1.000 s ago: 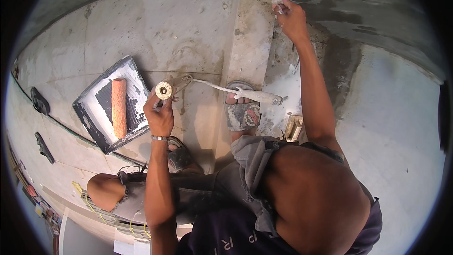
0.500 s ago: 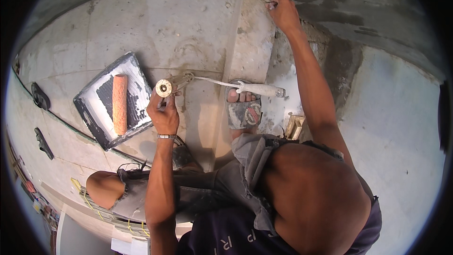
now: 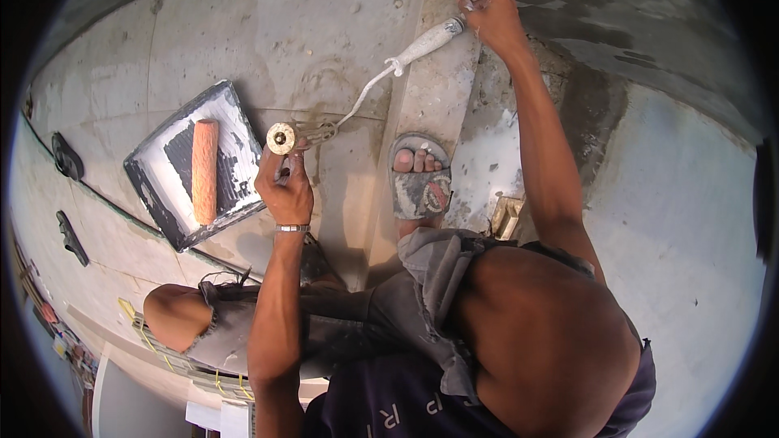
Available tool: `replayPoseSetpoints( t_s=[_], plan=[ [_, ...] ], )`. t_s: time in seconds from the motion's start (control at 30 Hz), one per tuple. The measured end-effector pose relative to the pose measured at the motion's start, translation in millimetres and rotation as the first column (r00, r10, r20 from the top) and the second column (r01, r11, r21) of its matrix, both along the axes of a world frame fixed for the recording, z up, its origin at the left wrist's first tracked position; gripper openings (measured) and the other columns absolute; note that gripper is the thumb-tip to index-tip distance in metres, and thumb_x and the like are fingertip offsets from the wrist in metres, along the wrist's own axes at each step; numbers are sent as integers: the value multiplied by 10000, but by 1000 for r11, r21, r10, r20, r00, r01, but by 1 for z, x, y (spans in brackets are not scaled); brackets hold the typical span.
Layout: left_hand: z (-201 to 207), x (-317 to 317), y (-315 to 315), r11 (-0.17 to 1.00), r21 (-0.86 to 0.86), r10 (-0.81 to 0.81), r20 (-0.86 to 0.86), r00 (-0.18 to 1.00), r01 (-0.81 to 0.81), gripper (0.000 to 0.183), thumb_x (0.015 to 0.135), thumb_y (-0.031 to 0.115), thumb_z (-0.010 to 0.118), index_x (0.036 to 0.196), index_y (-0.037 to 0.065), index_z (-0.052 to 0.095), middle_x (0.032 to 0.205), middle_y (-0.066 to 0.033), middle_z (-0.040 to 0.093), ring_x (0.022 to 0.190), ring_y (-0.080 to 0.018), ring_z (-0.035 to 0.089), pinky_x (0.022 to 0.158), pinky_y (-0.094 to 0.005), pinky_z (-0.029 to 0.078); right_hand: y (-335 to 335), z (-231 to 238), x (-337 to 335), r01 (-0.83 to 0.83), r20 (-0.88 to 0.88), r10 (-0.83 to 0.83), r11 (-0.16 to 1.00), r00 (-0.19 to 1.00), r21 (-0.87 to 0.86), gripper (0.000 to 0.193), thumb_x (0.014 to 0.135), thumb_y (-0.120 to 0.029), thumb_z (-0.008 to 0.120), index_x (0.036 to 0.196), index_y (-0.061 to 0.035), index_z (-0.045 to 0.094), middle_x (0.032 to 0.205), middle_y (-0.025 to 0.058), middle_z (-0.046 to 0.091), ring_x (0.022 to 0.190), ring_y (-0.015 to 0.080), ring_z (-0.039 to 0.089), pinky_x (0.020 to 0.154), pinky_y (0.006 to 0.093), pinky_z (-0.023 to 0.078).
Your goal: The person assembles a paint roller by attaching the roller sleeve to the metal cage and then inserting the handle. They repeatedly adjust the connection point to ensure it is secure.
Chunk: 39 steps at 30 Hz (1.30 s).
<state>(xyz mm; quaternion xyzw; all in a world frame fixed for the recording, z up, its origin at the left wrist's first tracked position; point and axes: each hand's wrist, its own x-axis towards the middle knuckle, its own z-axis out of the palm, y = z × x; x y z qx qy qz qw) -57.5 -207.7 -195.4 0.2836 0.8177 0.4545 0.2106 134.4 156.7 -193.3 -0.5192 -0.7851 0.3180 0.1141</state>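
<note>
My left hand [image 3: 286,188] is closed around the cage end of a paint roller frame, its pale round end cap [image 3: 281,139] facing up. From there the bent wire runs right to the frame's paint-smeared handle [image 3: 428,43], which slants up over a raised concrete ledge. Beside the handle's butt end my right hand [image 3: 493,18] is closed, fingers curled and whitened at the tips; what they pinch, if anything, is hidden. An orange roller sleeve [image 3: 204,172] lies in a black paint tray [image 3: 142,182] with white paint, left of my left hand.
My sandalled foot [image 3: 420,174] is beside the concrete ledge [image 3: 442,73]. A small rectangular box-like fitting [image 3: 506,217] sits near my right forearm. A dark hose [image 3: 122,212] crosses the floor at left, with loose sandals [image 3: 68,156] near it. A grey wall [image 3: 617,16] rises at the far right.
The roller frame's handle has swung up and away, from above my foot to beside my right hand. My left hand keeps its grip on the cage end, nearly in place.
</note>
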Motion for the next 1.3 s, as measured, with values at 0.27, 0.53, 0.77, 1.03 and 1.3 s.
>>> replayPoseSetpoints(
  t_s=[0.27,0.53,0.77,1.03,1.3],
  plan=[
    [0,4,-1,998,30,-47,-51,998,48,240,878,-36,691,1114,-27,739,1114,-202,750,1019,-367,728,923,-385,547,-48,20,-26,-246,-128,235,967,963,-69,281,923,-210,816,1048,4,683,842,79,682,771,162,583,747,333,504],
    [-6,4,1,980,95,-160,-147,976,175,311,806,-46,713,1116,-24,720,1128,-242,735,989,-443,718,860,-416,576,-77,8,-19,-281,-53,276,934,960,-220,239,934,-147,793,1081,13,695,924,108,722,879,171,665,851,335,534],
    [-7,4,4,978,113,-161,-142,977,178,321,808,-32,755,1124,16,738,1121,-212,744,943,-429,717,802,-399,585,-110,36,-22,-281,-151,241,879,959,-386,216,929,-90,794,1100,16,714,939,63,720,893,139,657,866,308,541],
    [-5,1,5,975,92,-194,-74,978,201,342,798,-43,759,1129,45,763,1201,-183,743,1004,-411,724,835,-397,596,-171,98,-65,-609,-473,436,728,766,-316,271,880,-132,835,1040,13,671,965,111,630,909,237,657,805,379,523],
    [2,-3,6,967,123,-221,-45,974,225,343,806,-38,744,1136,52,763,1231,-176,735,1019,-407,720,843,-394,594,-190,90,-73,-619,-409,523,772,748,-144,313,874,-144,840,1094,-8,665,1111,117,600,1010,300,626,874,397,509]
  ],
)
